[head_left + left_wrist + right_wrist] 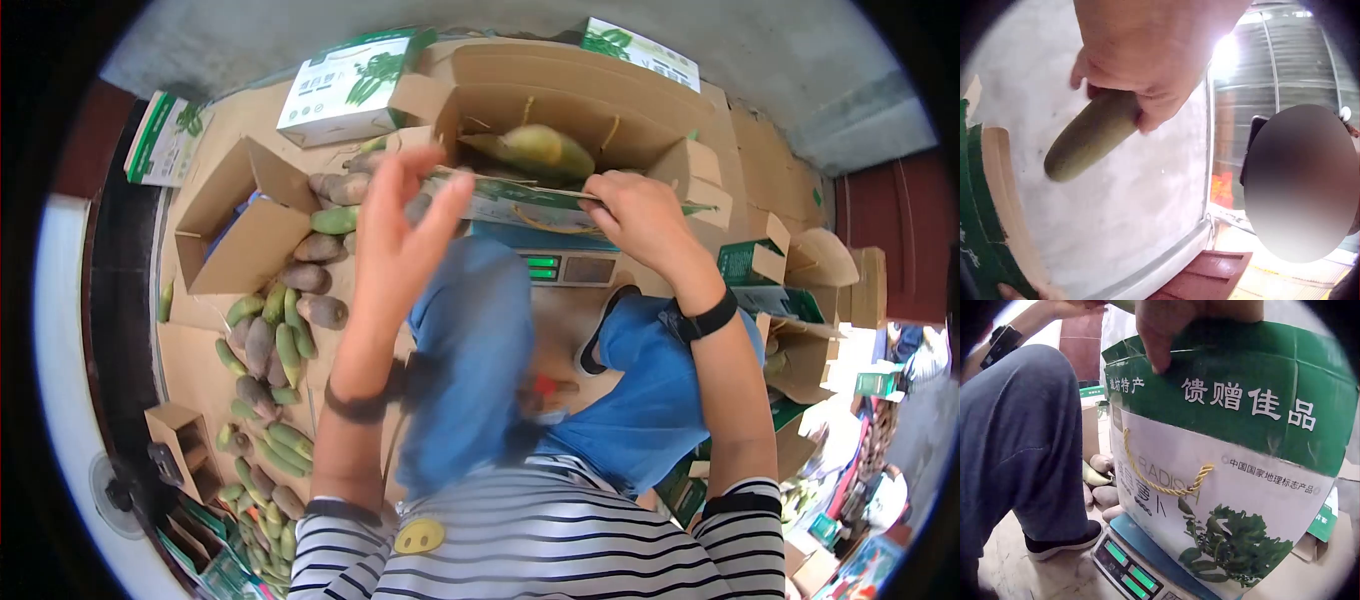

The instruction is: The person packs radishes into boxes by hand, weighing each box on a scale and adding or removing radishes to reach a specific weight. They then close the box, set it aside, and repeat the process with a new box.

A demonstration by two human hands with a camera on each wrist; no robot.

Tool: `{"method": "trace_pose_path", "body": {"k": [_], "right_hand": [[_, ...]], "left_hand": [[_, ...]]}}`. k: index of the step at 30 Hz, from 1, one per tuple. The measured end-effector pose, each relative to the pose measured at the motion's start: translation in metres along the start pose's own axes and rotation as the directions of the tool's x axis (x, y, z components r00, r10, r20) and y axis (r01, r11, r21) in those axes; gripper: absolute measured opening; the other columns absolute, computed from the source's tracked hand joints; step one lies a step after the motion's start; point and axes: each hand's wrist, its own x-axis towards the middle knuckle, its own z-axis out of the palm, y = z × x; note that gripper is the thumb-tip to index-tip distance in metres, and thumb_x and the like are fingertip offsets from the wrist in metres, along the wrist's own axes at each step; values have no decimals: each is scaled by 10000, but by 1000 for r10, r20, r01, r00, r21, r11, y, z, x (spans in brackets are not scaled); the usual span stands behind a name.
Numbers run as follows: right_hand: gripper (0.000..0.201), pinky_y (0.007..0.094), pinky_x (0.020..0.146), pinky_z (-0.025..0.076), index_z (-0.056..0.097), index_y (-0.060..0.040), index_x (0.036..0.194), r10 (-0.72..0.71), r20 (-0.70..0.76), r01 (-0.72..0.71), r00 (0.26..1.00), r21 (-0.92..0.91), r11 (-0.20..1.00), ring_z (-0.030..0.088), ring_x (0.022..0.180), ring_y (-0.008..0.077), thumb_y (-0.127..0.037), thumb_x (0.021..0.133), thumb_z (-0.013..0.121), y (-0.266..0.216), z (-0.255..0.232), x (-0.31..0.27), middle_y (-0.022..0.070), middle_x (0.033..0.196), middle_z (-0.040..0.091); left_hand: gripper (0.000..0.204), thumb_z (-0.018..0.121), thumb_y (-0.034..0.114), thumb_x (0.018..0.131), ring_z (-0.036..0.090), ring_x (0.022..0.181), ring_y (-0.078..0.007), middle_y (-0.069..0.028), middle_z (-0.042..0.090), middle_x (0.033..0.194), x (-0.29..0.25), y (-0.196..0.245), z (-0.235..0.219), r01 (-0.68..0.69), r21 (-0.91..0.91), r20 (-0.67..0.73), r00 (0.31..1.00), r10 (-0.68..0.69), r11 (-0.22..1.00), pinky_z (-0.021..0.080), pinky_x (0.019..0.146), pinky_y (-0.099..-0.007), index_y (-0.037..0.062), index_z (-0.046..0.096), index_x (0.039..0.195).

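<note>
My left hand (395, 250) is raised at the near left corner of a carton. In the left wrist view its thumb and fingers grip one end of a long green radish (1088, 140), the other end sticking out free. My right hand (645, 220) holds the top edge of the carton's near side, thumb on the outside in the right wrist view. This carton (1241, 444) is green and white with a yellow rope handle (1166, 489). Inside lies a pale green radish (545, 150), blurred. Under the carton is a digital scale (1129, 569) with lit green displays.
Loose radishes (285, 340) cover the floor at the left, beside a small open cardboard box (265, 240). A printed carton (345, 90) stands at the back left. Opened cartons (765, 260) crowd the right. My knees in blue trousers (475, 360) flank the scale.
</note>
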Motion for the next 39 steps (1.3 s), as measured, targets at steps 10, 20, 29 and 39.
{"method": "trace_pose_path", "body": {"k": [10, 20, 29, 39], "right_hand": [[170, 458, 683, 500, 601, -55, 840, -30, -8, 30, 1000, -33, 999, 631, 801, 334, -225, 850, 600, -1, 0, -2, 134, 818, 647], [310, 416, 732, 501, 627, -64, 987, -91, -229, 81, 969, -54, 995, 613, 880, 318, -352, 878, 594, -1, -3, -1, 110, 954, 627], [302, 400, 717, 492, 642, -60, 980, 28, -380, -9, 924, 50, 999, 608, 859, 309, -335, 935, 523, 0, -17, -3, 91, 947, 627], [458, 457, 692, 503, 650, -42, 852, 77, -159, -85, 984, -47, 995, 623, 811, 346, -441, 952, 448, 4, -12, -10, 147, 845, 639]], "left_hand": [[429, 741, 233, 733, 387, 1275, -313, -102, 495, 1295, -75, 29, 16, -495, 529, 582, 803, 130, 689, 248, 1069, -506, 84, 579, 1102], [452, 764, 222, 694, 406, 1265, -301, -74, 498, 1299, -85, 39, 7, -507, 586, 533, 829, 170, 632, 278, 1063, -498, 117, 596, 1100], [477, 784, 205, 662, 426, 1256, -308, -87, 516, 1300, -87, 40, -8, -505, 628, 497, 846, 195, 592, 295, 1052, -493, 117, 616, 1100], [451, 762, 198, 687, 449, 1232, -323, -101, 520, 1293, -84, 33, -4, -535, 621, 503, 833, 232, 572, 316, 1037, -473, 92, 613, 1099]]}}
